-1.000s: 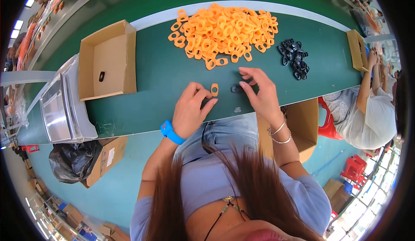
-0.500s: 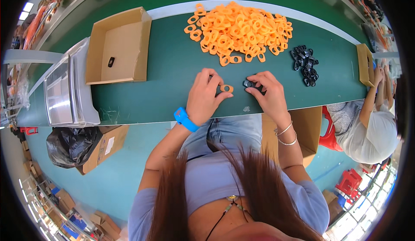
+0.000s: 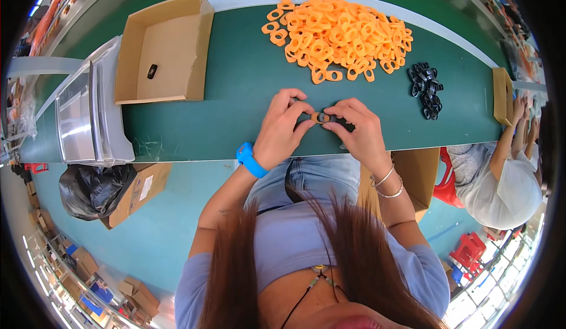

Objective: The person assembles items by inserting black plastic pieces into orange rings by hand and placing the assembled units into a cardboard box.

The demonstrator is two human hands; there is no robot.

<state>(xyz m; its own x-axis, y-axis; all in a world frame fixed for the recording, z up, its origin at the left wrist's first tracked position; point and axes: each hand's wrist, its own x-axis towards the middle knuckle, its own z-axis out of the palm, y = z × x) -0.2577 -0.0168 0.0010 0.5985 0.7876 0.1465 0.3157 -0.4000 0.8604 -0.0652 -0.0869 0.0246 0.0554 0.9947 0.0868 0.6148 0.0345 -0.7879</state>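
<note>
The left hand pinched an orange ring in front of the orange pile. The right hand gripped a black piece.

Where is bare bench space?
Green bench is bare between cardboard tray and orange pile, and between right hand and black pile. Crowded: the piles, and the gap from left hand to right, with orange piece and black piece.

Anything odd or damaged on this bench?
Two minor things. Pale, scratch-like marks on the green tabletop, near its front edge at left; can't tell scratches from residue. And one black piece lies alone in the open cardboard box, away from the black pile.
</note>
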